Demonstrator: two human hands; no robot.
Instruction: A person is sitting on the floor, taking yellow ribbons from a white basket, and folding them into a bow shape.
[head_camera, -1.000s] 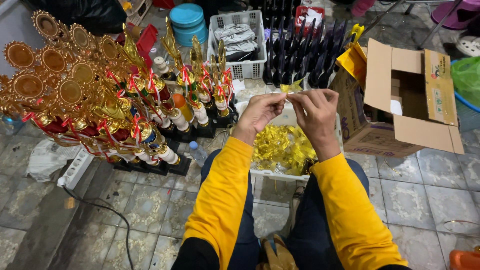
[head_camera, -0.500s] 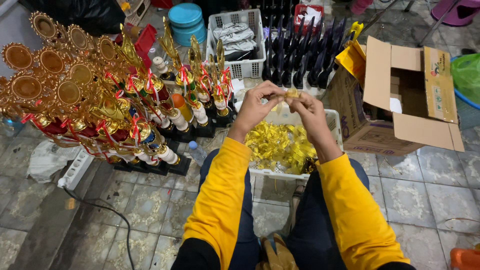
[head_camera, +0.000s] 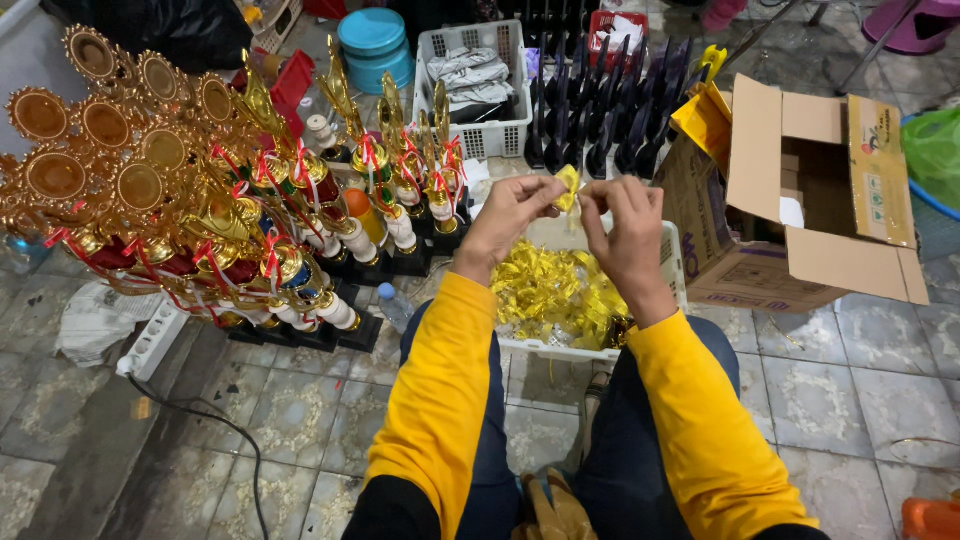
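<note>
Both hands, left hand (head_camera: 505, 222) and right hand (head_camera: 628, 228), pinch what seems one small gold piece (head_camera: 568, 186).

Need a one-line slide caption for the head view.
Both hands, left hand and right hand, pinch a small gold piece above a white basket of gold pieces, beside gold trophies.

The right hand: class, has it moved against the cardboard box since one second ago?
Yes. The right hand shifted slightly left, away from the cardboard box, closing on the left hand.
</note>
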